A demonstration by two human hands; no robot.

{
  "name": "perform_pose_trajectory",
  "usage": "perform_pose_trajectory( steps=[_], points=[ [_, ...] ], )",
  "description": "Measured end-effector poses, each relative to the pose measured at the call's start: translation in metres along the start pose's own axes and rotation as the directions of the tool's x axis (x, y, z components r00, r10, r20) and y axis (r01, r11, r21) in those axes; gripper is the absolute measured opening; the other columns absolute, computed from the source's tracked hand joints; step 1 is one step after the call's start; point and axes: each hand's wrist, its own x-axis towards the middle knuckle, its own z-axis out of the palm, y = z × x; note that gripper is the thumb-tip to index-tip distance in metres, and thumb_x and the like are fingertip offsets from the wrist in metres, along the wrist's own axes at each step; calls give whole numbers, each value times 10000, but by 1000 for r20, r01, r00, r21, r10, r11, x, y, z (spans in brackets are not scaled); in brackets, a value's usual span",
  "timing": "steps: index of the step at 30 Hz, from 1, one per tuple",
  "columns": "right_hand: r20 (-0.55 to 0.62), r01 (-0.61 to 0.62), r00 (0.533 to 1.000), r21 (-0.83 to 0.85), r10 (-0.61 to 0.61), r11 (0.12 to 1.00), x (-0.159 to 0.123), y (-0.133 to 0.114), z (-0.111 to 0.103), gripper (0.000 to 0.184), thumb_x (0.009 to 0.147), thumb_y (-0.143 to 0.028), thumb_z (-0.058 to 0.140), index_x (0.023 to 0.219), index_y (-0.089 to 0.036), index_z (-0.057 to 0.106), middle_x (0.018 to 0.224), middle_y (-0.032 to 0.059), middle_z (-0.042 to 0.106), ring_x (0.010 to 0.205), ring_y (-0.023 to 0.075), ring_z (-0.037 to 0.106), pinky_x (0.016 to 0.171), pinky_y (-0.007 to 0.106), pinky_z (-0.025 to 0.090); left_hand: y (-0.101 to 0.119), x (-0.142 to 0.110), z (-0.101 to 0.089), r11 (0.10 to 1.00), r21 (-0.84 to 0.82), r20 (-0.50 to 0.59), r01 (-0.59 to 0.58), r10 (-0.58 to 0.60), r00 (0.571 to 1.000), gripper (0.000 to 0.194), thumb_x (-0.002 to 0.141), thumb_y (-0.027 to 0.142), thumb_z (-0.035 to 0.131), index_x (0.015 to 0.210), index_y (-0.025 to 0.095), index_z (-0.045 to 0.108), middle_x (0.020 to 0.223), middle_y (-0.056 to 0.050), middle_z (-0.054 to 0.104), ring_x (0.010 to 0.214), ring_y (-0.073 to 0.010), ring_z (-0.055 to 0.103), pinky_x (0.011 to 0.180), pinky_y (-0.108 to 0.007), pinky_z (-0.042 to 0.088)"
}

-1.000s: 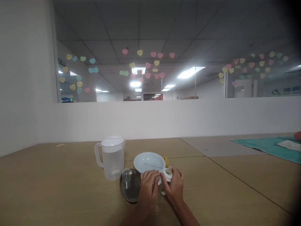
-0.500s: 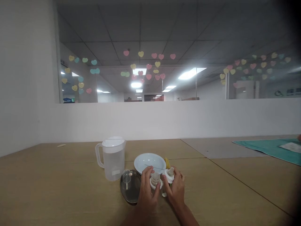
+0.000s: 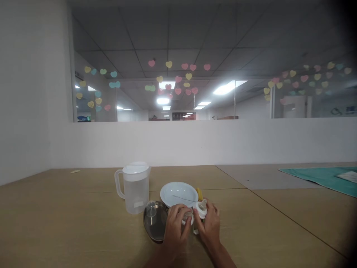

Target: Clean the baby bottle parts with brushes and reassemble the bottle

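Both my hands meet low in the middle of the tan table (image 3: 69, 216). My left hand (image 3: 175, 227) is closed over the top of a small white-collared baby bottle (image 3: 190, 219), hiding its teat. My right hand (image 3: 209, 225) grips a second baby bottle with a white collar and a pale teat (image 3: 201, 208) pointing up. A white bowl (image 3: 178, 193) with a thin wire across it stands just behind my fingers. A steel oval tray (image 3: 154, 225) carrying a clear dome cap (image 3: 151, 207) lies at my left hand's side.
A clear plastic pitcher (image 3: 134, 188) with a white lid stands left of the bowl. Something yellow (image 3: 199, 192) pokes out behind the bowl. A teal cloth (image 3: 320, 175) with a white sheet on it lies at the far right. A low white wall runs behind the table.
My left hand lifted and showed the teat of its bottle half a second ago; now it has closed back down over it. The right hand has kept its bottle in place.
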Motion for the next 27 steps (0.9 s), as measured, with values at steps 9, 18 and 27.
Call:
perform_pose_trajectory(
  steps=[9,18,27],
  points=[
    [1,-7,1000,35,7,999,-1,-5,-2,377,876,-382,451,1172,-149,442,1001,136,616,897,266,564,778,432,430,-7,2,-3,997,75,-41,0,3,999,200,878,219,441,914,202,637,966,-64,617,935,-205,551,852,-386,411],
    [17,107,994,109,-109,988,-1,-17,2,422,879,-353,458,1258,-179,394,1040,131,624,884,260,595,769,440,453,-16,1,10,976,-159,-92,150,-166,982,201,870,332,504,931,238,670,1057,-60,636,1035,-220,557,962,-448,383],
    [108,-37,994,106,25,994,-3,-14,4,293,886,-386,427,1083,-179,492,895,101,625,811,252,580,683,386,465,-13,1,16,892,-355,-93,279,-331,939,272,840,384,540,1005,168,521,989,-84,645,975,-200,594,872,-333,448]
  ],
)
